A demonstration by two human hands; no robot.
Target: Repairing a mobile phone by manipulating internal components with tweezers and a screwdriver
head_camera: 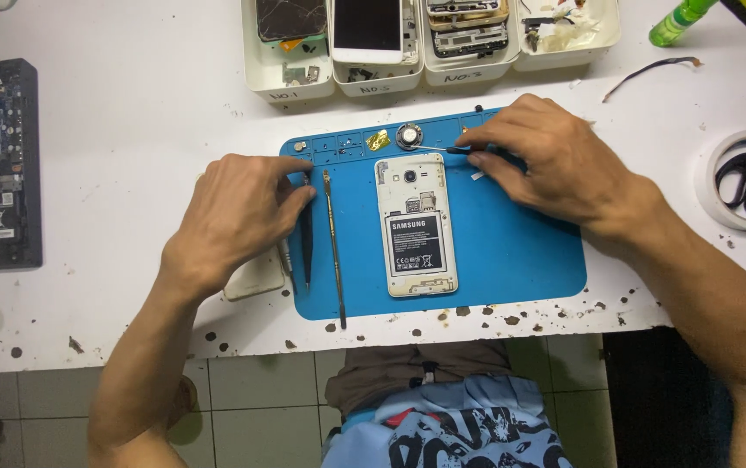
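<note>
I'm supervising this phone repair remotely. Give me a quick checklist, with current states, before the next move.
1. Phone flat on mat, back cover off: ok.
2. Battery taken out: not ok, it sits in the phone.
3. Right hand has a grip on the thin black tool: ok.
4. Left hand on the tools at the mat's left edge: ok.
5. Loose screws all contained: cannot tell.
</note>
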